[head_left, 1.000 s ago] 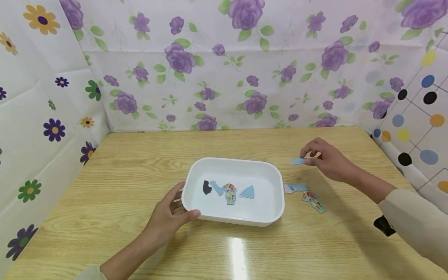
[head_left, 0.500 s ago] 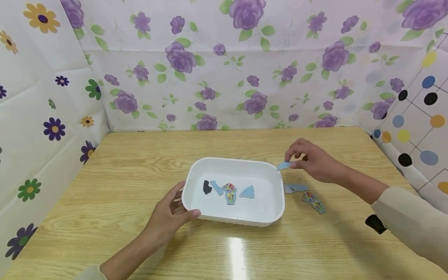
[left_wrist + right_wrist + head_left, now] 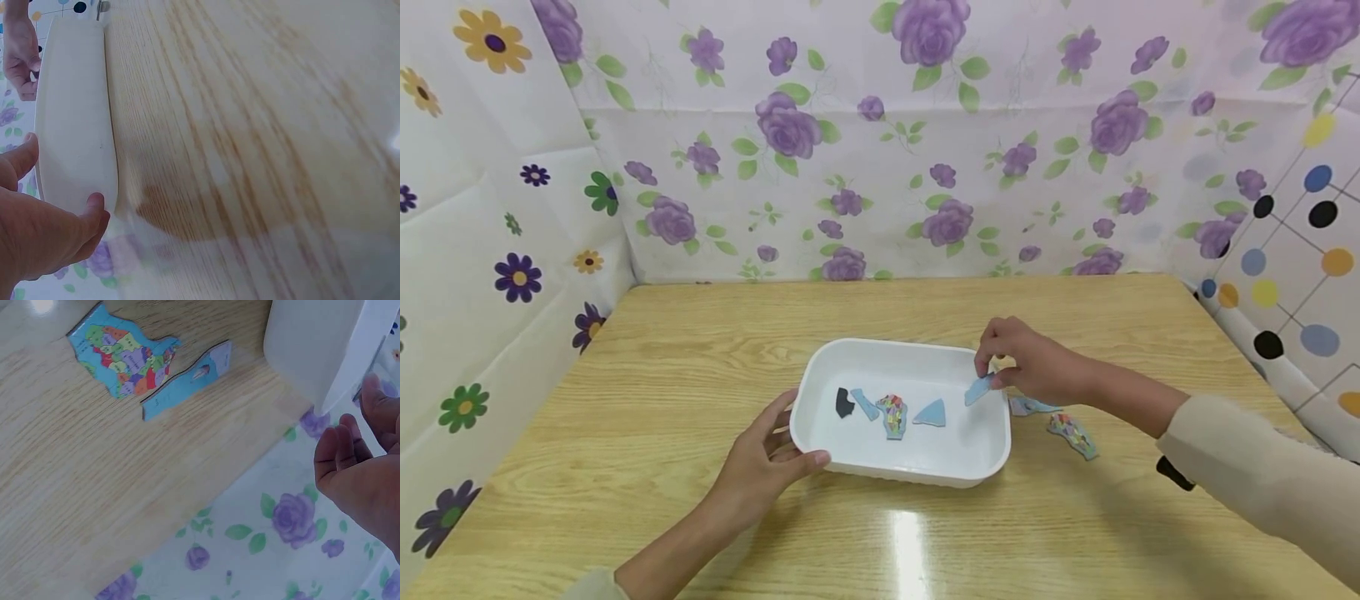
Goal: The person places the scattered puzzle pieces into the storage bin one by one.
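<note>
A white plastic tray stands on the wooden table. My left hand grips its left end, thumb over the near rim and fingers along the outer wall; the left wrist view shows the same hand at the tray's end. Over the tray's right end, my right hand pinches a light blue puzzle piece between thumb and fingers. Inside lie a black piece, a narrow blue piece, a multicoloured map piece and a blue triangular piece.
Right of the tray, a blue strip piece and a colourful map piece lie on the table. A black object shows partly beneath the right sleeve. Flowered cloth hangs behind the table.
My right hand has moved left and slightly nearer, carrying the light blue puzzle piece from beyond the tray's right side to over its inside. The left hand and tray have stayed put.
</note>
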### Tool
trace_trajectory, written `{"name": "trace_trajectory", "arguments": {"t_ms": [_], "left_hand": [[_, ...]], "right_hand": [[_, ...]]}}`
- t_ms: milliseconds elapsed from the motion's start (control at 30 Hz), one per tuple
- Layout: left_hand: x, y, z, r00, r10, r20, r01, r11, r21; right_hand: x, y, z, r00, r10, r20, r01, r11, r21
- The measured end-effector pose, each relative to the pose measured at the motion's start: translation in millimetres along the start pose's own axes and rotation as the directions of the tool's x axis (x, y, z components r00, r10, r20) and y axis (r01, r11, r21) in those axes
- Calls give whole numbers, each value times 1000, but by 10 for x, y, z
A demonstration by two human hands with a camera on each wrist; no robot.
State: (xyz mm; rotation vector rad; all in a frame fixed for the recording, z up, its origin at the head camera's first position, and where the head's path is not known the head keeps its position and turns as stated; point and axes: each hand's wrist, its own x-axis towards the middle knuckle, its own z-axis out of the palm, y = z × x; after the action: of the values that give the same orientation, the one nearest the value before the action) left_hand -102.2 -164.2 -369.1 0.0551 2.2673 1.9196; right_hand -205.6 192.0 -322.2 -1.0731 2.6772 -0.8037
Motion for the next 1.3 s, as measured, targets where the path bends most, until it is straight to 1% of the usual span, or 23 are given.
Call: {"name": "trace_trajectory", "arguments": {"t_ms": [100, 167, 367, 433, 500, 600, 800, 967, 1167, 1300], "left_hand": [[-1, -6, 5, 1000, -5, 1, 5, 1000, -7], [-1, -10, 8, 1000, -7, 0, 7, 1000, -12], [1, -9, 15, 1000, -3, 6, 3, 1000, -20], [1, -6, 17, 1000, -2, 10, 2, 1000, -21], [1, -3, 19, 1000, 0, 11, 0, 1000, -23], [2, 1, 20, 1000, 1, 10, -1, 1000, -24], [1, 2, 18, 1000, 2, 5, -2, 1000, -14], [2, -6, 22, 1000, -1, -6, 1, 1000, -9], [2, -9, 25, 1000, -5, -1, 5, 1000, -21], [4, -8, 24, 1000, -2, 4, 2, 1000, -23]], "right_hand": [[12, -44, 61, 1000, -20, 23, 21, 998, -53], [18, -74, 91, 999, -28, 20, 29, 997, -76], [53, -120, 144, 999, -39, -38, 30, 977, -211], [57, -119, 143, 997, -50, -66, 34, 973, -230], [52, -113, 134, 994, -54, -93, 33, 975, -220], [34, -101, 117, 992, -50, -114, 29, 983, -179], [12, -97, 75, 993, -1, -114, -10, 995, -97], [-9, -68, 60, 992, 3, -126, -13, 997, -77], [-57, -28, 31, 981, -7, -195, -2, 999, -47], [-94, -4, -18, 979, 8, -204, -12, 1000, -17]]}}
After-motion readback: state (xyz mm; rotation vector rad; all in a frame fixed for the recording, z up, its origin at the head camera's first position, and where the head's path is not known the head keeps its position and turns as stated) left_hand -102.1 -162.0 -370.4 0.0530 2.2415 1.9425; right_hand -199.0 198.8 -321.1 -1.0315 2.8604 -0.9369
